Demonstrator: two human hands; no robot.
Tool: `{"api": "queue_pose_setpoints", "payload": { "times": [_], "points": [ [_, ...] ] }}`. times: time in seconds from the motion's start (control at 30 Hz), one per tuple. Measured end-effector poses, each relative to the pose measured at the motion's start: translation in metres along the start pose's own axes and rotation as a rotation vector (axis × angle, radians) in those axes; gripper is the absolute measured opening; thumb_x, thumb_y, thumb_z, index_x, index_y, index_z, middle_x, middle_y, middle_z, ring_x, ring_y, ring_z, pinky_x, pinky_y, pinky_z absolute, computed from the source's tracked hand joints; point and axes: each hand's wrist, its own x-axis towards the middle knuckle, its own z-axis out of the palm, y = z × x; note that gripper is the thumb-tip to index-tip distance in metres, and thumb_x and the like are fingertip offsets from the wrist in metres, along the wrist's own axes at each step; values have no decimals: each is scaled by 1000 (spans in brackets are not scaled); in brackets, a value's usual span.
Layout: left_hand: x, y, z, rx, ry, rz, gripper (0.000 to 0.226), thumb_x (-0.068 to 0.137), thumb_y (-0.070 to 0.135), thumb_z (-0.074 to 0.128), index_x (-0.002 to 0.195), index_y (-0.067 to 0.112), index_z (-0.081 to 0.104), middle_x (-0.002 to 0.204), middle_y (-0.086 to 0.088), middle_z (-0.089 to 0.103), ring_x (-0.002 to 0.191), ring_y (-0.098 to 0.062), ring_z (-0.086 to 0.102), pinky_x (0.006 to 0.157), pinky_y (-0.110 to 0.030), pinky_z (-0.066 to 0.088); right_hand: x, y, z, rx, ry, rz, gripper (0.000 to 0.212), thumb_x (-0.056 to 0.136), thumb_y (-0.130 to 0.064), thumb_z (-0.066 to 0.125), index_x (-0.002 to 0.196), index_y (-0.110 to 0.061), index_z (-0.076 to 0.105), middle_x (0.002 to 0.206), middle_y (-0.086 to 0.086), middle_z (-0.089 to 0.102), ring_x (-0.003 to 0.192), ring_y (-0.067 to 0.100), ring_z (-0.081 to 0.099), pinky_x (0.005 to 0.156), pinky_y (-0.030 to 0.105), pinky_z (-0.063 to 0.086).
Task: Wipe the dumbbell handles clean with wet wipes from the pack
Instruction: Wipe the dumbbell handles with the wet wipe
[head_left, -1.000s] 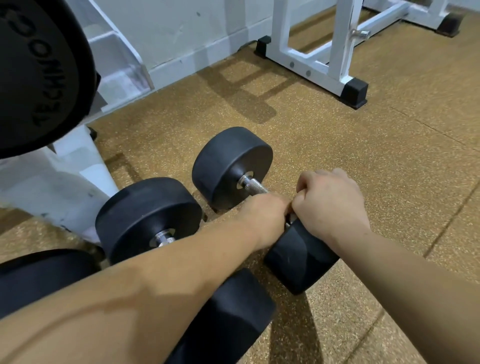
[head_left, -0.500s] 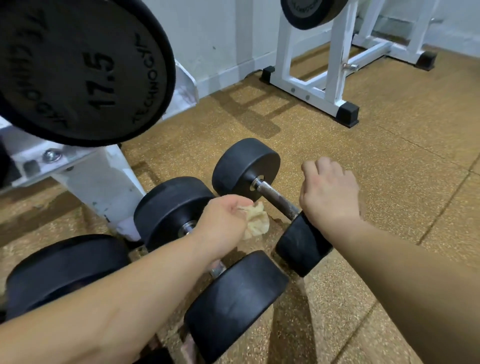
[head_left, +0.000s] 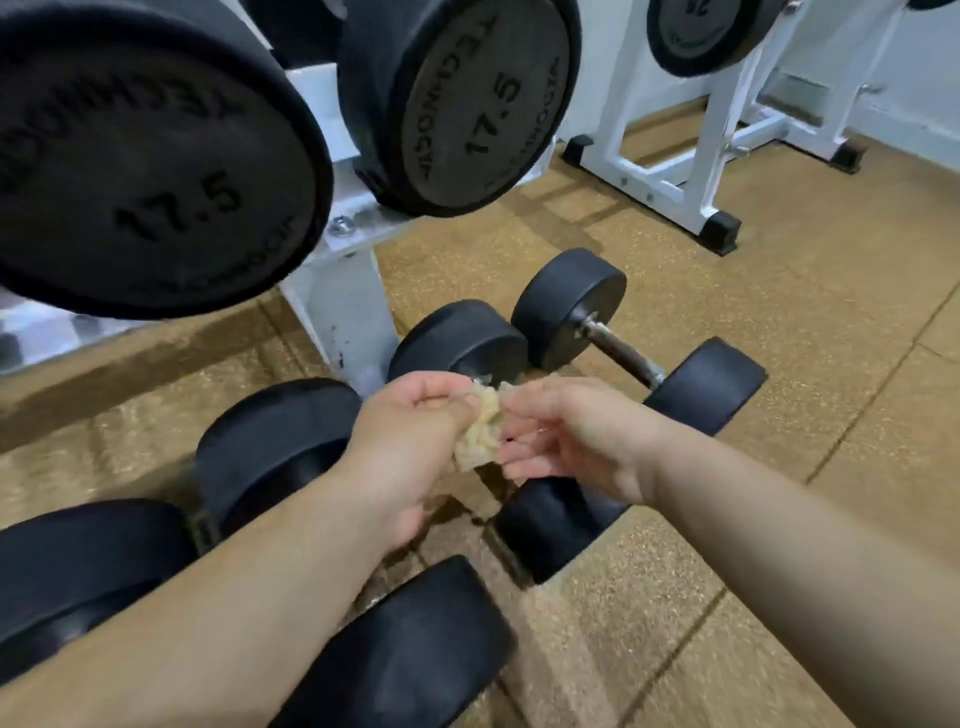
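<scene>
Wipe (head_left: 480, 431) held by left hand (head_left: 405, 441) and right hand (head_left: 582, 436) above floor dumbbells (head_left: 569, 306).

Both hands have left the dumbbell handle (head_left: 621, 351); right hand (head_left: 574, 434) now pinches the wipe (head_left: 480, 434) too.

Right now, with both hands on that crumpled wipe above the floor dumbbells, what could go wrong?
1. The crumpled yellowish wet wipe, pinched between the left hand and right hand, looks wadded and discoloured; it may smear grime rather than clean.
2. It could slip onto the speckled brown rubber floor while passing between hands.
3. The black 17.5 dumbbells on the white rack hang close overhead; rising carelessly could mean a bump.
</scene>
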Motion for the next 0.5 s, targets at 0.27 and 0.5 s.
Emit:
{"api": "queue_pose_setpoints", "payload": {
  "times": [0.27, 0.5],
  "points": [
    [-56, 9, -23, 227, -285, 61, 25, 88, 6, 64, 92, 24, 81, 79, 1, 79, 73, -9, 73, 68, -27, 61, -67, 18, 63, 32, 384, 44, 15, 97, -2, 65, 111, -1, 69, 84, 17, 72, 64, 23, 72, 72, 37, 64],
    [-123, 9, 28, 549, -645, 341, 20, 87, 19, 76, 101, 32, 73, 85, 8, 77, 81, -8, 74, 83, -42, 62, -201, 31, 43, -63, 748, 71, 15, 93, -4, 72, 106, 1, 67, 79, 18, 72, 71, 28, 73, 74, 45, 66]
  ]
}}
